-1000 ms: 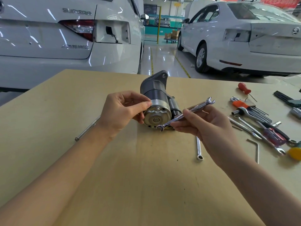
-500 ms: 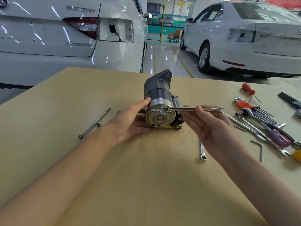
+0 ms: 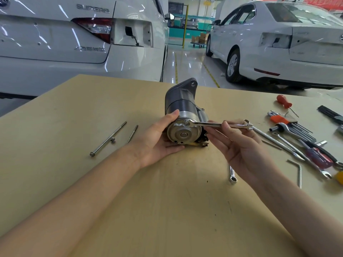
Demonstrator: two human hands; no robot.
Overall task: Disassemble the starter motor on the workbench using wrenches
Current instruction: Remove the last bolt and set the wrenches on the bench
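Two bare hands at work on the worktop (image 3: 167, 210), listed near to far. Left hand (image 3: 157, 141): fingers straight, cupping the end cap of the starter motor (image 3: 182, 117) from the side and below, apparently to stop it rolling under torque. Right hand (image 3: 239, 145): grip loose, fingertips pinching the shank of a combination wrench (image 3: 215, 124), palm upward; the wrench head sits on a fastener at the cap's upper rim. The motor lies on its side, cap toward the viewer, between the two hands and touching the left. One spare wrench (image 3: 232, 175) lies beside the right wrist. One long through-bolt (image 3: 108, 139), already out, lies to the left. Assorted tools (image 3: 300, 134) lie at right. Beyond the worktop: two white cars (image 3: 74, 52).
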